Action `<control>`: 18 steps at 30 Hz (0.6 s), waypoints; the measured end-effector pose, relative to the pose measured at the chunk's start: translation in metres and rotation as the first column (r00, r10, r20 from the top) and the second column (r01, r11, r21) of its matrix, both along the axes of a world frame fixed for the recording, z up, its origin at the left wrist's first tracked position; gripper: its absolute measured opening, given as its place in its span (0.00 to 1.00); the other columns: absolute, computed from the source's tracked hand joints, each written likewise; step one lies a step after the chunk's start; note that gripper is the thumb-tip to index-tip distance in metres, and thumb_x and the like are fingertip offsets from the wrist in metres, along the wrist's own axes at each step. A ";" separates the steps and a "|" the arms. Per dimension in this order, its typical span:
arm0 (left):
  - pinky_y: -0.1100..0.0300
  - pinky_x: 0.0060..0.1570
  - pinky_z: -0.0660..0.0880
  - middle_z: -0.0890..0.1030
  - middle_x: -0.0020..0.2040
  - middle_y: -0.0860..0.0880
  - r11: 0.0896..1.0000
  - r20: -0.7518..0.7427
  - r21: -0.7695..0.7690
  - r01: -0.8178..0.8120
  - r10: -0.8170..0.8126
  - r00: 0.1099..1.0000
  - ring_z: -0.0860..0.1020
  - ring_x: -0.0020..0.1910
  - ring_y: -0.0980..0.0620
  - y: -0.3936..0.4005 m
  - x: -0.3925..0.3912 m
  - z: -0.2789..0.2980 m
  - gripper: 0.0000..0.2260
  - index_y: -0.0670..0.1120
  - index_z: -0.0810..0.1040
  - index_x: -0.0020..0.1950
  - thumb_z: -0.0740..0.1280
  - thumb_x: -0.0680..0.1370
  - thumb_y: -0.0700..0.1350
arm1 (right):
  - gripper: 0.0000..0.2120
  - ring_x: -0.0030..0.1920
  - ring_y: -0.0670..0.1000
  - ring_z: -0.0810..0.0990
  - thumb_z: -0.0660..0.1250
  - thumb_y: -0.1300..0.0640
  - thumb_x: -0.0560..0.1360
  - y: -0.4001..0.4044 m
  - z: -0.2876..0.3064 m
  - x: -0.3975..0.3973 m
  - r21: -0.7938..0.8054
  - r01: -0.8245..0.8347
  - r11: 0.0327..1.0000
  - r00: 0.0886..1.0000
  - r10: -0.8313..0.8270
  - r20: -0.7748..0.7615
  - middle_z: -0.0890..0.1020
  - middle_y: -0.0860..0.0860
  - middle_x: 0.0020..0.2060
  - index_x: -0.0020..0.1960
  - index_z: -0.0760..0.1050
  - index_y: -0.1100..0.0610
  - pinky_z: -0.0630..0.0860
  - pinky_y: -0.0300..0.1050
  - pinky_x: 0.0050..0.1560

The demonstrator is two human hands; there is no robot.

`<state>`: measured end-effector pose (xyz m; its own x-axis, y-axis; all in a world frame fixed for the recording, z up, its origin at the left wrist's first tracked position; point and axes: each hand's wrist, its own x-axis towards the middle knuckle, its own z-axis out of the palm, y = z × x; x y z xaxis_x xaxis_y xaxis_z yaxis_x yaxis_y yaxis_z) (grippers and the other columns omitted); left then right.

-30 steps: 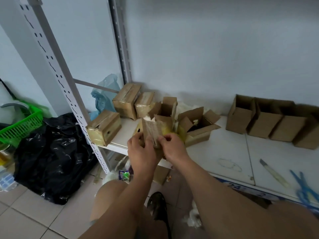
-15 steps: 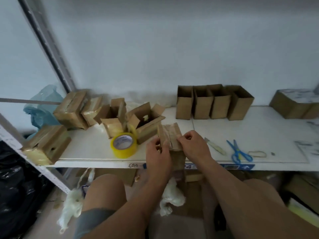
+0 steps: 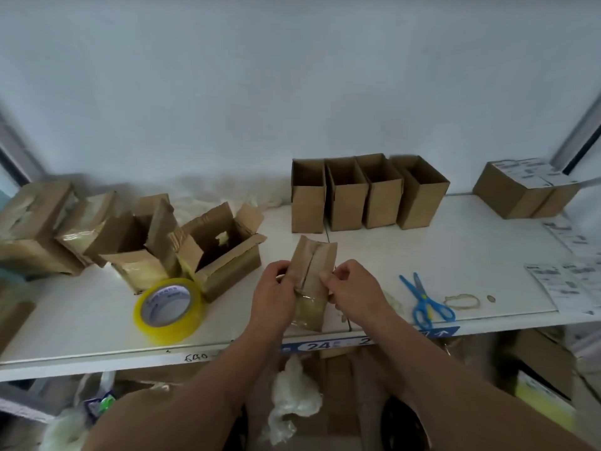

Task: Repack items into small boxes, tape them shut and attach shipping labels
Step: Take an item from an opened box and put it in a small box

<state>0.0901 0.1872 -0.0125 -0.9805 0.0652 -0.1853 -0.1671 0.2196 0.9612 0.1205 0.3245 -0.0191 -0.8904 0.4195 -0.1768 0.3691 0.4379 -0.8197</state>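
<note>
A person's left hand (image 3: 274,296) and right hand (image 3: 353,289) pinch the two sides of a small cardboard box (image 3: 311,275), held over the front edge of a white shelf (image 3: 81,323), its top flaps folded together along a centre seam. A roll of yellow tape (image 3: 169,310) lies just left of the hands, blue scissors (image 3: 424,302) to the right. Four open boxes (image 3: 367,193) stand in a row at the back, with shipping labels (image 3: 567,284) at the far right.

Brown cardboard boxes (image 3: 367,193), a yellow tape roll (image 3: 169,309) and blue scissors (image 3: 424,301) on a white shelf (image 3: 422,255).
</note>
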 end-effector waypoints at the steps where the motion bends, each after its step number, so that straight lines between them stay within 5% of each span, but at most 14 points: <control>1: 0.55 0.43 0.79 0.77 0.51 0.55 1.000 0.032 0.001 -0.012 0.012 0.999 0.78 0.49 0.53 -0.002 -0.004 -0.001 0.09 0.54 0.74 0.62 0.59 0.83 0.46 | 0.11 0.47 0.49 0.82 0.65 0.41 0.76 0.000 -0.004 -0.003 -0.013 -0.021 1.000 1.000 0.021 0.021 0.80 0.47 0.45 0.47 0.71 0.48 0.80 0.54 0.53; 3: 0.57 0.41 0.77 0.77 0.51 0.55 0.999 0.065 -0.033 -0.020 0.022 0.998 0.78 0.49 0.52 -0.006 -0.012 -0.003 0.09 0.55 0.73 0.62 0.59 0.83 0.47 | 0.10 0.48 0.49 0.82 0.64 0.41 0.76 -0.002 -0.009 -0.010 -0.038 -0.052 0.998 0.998 0.053 0.033 0.81 0.46 0.46 0.48 0.72 0.47 0.80 0.54 0.54; 5: 0.52 0.49 0.78 0.77 0.58 0.53 0.981 0.039 -0.189 0.043 -0.036 0.999 0.77 0.53 0.52 -0.011 -0.022 -0.004 0.13 0.54 0.72 0.67 0.59 0.83 0.52 | 0.11 0.47 0.50 0.83 0.64 0.42 0.77 0.001 -0.007 -0.015 -0.097 -0.076 0.992 0.996 0.080 0.041 0.83 0.48 0.46 0.50 0.74 0.50 0.81 0.51 0.52; 9: 0.43 0.69 0.67 0.65 0.74 0.51 0.767 -0.023 -0.597 0.234 -0.308 0.951 0.67 0.70 0.48 -0.016 -0.035 -0.003 0.31 0.51 0.62 0.76 0.55 0.78 0.67 | 0.09 0.41 0.51 0.83 0.63 0.52 0.81 0.028 0.002 -0.018 -0.237 -0.023 0.971 0.992 0.053 0.118 0.84 0.54 0.45 0.50 0.78 0.57 0.78 0.44 0.41; 11: 0.44 0.73 0.58 0.57 0.78 0.51 0.628 -0.022 -0.732 0.265 -0.411 0.911 0.58 0.76 0.47 -0.015 -0.037 -0.001 0.38 0.50 0.56 0.79 0.54 0.76 0.71 | 0.09 0.44 0.52 0.81 0.63 0.53 0.80 0.052 -0.006 -0.021 0.029 0.006 1.000 0.988 -0.011 0.156 0.83 0.54 0.46 0.50 0.78 0.57 0.76 0.47 0.46; 14: 0.44 0.74 0.54 0.50 0.80 0.53 0.482 0.062 -0.808 0.339 -0.503 0.862 0.51 0.78 0.47 -0.015 -0.044 0.004 0.47 0.51 0.48 0.80 0.61 0.70 0.74 | 0.11 0.50 0.53 0.78 0.61 0.51 0.81 0.077 -0.022 -0.021 0.463 -0.179 0.868 0.927 -0.008 0.374 0.80 0.54 0.52 0.56 0.76 0.56 0.73 0.46 0.49; 18: 0.47 0.71 0.64 0.58 0.77 0.53 0.447 0.131 -0.775 0.448 -0.579 0.805 0.61 0.74 0.49 -0.016 -0.053 0.017 0.45 0.52 0.51 0.79 0.70 0.71 0.66 | 0.16 0.53 0.53 0.77 0.64 0.47 0.78 0.085 -0.044 -0.015 0.571 -0.272 0.774 0.880 -0.041 0.474 0.77 0.54 0.56 0.62 0.73 0.55 0.73 0.45 0.48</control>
<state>0.0367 0.1711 0.0041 -0.8323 0.4700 -0.2940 0.3382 0.8507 0.4025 0.1058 0.4099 -0.0626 -0.8283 0.4726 -0.3010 0.5254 0.8418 -0.1240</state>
